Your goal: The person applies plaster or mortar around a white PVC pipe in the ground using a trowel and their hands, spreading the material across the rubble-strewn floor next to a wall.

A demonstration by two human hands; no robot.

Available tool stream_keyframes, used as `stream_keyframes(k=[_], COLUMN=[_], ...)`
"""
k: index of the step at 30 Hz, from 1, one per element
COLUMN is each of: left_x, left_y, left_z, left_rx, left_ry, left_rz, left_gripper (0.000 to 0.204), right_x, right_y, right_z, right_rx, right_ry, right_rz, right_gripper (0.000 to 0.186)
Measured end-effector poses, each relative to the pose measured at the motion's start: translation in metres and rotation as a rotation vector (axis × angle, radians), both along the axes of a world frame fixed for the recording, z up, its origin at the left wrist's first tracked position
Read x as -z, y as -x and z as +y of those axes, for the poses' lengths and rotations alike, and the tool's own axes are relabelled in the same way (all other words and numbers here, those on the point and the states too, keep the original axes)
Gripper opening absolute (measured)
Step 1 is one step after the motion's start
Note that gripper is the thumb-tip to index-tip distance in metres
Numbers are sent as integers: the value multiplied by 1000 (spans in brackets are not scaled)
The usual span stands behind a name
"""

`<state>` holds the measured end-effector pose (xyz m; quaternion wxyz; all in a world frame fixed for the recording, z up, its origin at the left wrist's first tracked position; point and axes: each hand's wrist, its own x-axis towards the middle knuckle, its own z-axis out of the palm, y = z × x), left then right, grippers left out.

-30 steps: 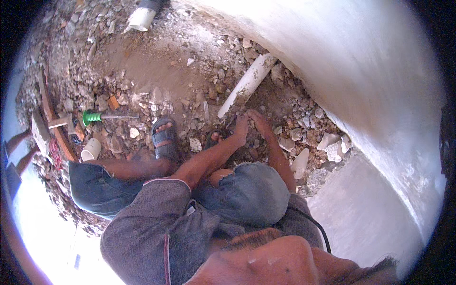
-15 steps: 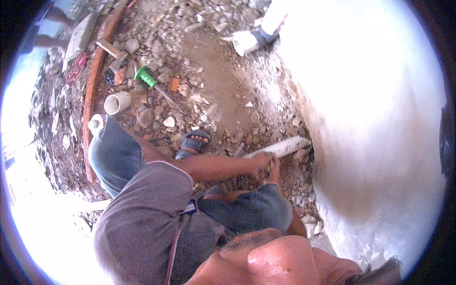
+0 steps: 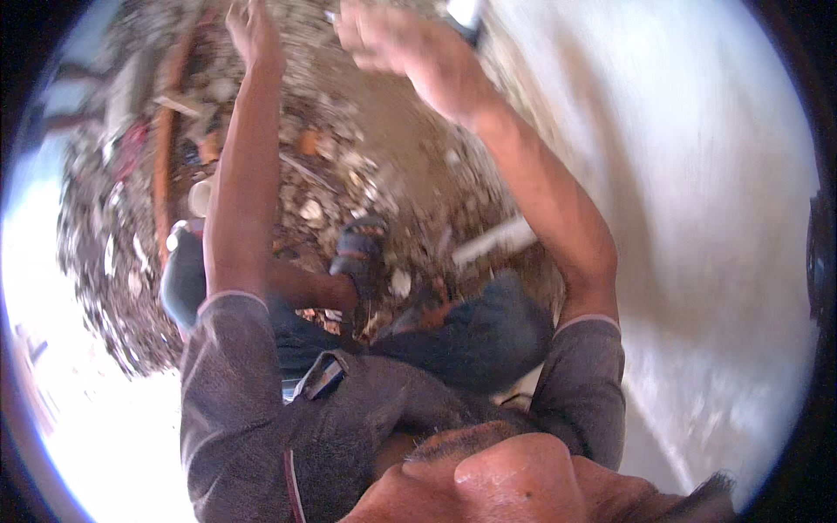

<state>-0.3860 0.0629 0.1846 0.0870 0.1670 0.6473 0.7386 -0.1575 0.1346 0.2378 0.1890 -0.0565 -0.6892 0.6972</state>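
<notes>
Both my arms are lifted away from the ground toward the top of the blurred picture. My left hand (image 3: 251, 30) is raised over the rubble with its fingers loosely spread and nothing visible in it. My right hand (image 3: 392, 44) hovers beside it with the fingers curled; whether it holds anything is hidden by blur. Below, a short white pipe (image 3: 493, 241) lies on the dirt at the foot of the white wall (image 3: 697, 218), with neither hand touching it. My sandalled foot (image 3: 357, 253) rests on the ground left of the pipe.
Broken stones and rubble (image 3: 349, 166) cover the dirt. A long reddish-brown bar (image 3: 161, 166) curves along the left, with a white pipe fitting (image 3: 200, 197) beside it. Another white pipe end (image 3: 462, 12) shows at the top by the wall.
Both hands have left the white pipe by the wall and risen up and forward. The view has swung, and the picture is now blurred.
</notes>
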Motion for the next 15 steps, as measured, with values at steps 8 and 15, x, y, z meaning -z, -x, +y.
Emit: stream_keyframes(k=[8,15], left_x=[233,209], left_y=[-321,-419], left_z=[-144,-209], left_rx=[986,1614], left_ry=[1012,1019], left_rz=[255,-411], left_gripper=[42,43], right_x=[298,384], right_y=[-390,-404], right_z=[-152,-121], right_rx=[950,938], right_ry=[127,-660], right_rz=[-1074,-1114], right_gripper=[38,57])
